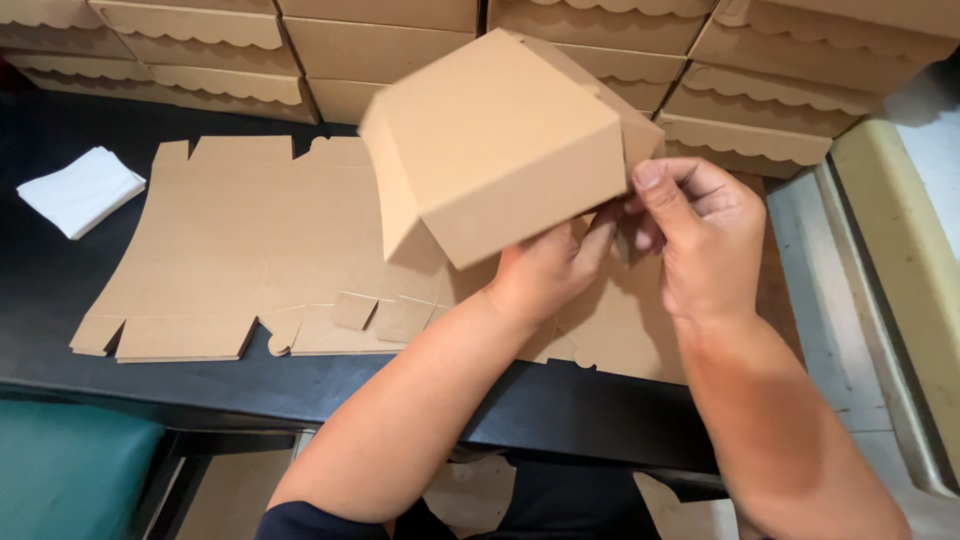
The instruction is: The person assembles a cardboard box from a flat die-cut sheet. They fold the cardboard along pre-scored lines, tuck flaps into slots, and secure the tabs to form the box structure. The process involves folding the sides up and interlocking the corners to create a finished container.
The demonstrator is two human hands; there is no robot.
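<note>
Brown corrugated cardboard, folded into a box (495, 140), sits lifted and tilted in the upper middle of the frame, blurred a little, above a stack of flat die-cut brown cardboard blanks (240, 250) on a black tabletop (50, 290). It looks light and stiff across its panels yet easily creased at flaps and corners, so edges and folds seem the safest places to grip. The left hand (545, 270) props it from beneath at lower centre, fingers curled against the underside; the right hand (695, 225) pinches a side flap at right of centre, thumb on top. Finished scallop-edged boxes (210, 25) line the top, and a folded white cloth (80, 190) lies upper left.
</note>
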